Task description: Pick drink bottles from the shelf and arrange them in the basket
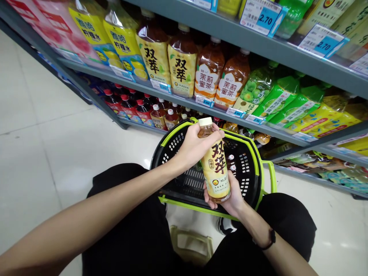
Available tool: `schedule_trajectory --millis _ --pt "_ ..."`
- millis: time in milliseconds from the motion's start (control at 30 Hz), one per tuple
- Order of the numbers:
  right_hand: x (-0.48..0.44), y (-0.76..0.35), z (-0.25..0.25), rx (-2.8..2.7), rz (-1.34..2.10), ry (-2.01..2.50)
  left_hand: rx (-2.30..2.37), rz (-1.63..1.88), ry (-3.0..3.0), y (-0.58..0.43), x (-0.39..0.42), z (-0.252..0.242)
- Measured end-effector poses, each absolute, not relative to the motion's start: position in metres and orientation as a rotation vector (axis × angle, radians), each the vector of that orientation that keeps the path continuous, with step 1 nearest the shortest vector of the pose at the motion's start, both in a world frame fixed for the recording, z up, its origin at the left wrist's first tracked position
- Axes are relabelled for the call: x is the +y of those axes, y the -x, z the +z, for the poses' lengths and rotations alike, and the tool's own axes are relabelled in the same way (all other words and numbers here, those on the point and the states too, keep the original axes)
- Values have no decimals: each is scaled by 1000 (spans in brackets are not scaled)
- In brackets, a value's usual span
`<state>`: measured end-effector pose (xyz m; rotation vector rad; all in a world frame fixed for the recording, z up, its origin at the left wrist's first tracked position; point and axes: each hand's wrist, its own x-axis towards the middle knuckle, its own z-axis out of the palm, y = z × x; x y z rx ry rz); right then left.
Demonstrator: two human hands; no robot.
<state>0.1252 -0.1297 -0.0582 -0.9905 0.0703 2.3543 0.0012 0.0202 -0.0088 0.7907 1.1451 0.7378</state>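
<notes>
A bottle of tea (217,170) with a yellow label, dark Chinese lettering and a pale cap is held tilted above a black basket with lime-green trim (189,180). My left hand (198,143) is closed around its upper part, just below the cap. Lower down, my right hand (230,193) grips the bottle near its base, fingers partly hidden behind it. Inside the basket, small bottles with white and red caps (231,162) show beside the held bottle; most of their bodies are covered.
Ahead stands a grey shelf (184,101) with rows of large drink bottles (181,63) and price tags. Smaller red-capped bottles (129,107) fill the lower level. A beige stool (192,243) is between my legs, and pale tiled floor (37,153) stretches to the left.
</notes>
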Motion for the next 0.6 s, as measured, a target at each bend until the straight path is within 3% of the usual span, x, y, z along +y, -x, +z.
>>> schedule_trajectory --millis 433,600 --pt "-121 -126 -43 -17 2257 1045 1069 720 -568 1 27 -8" --pt "-118 -132 -28 -154 2034 1006 1055 732 -441 7 37 -15"
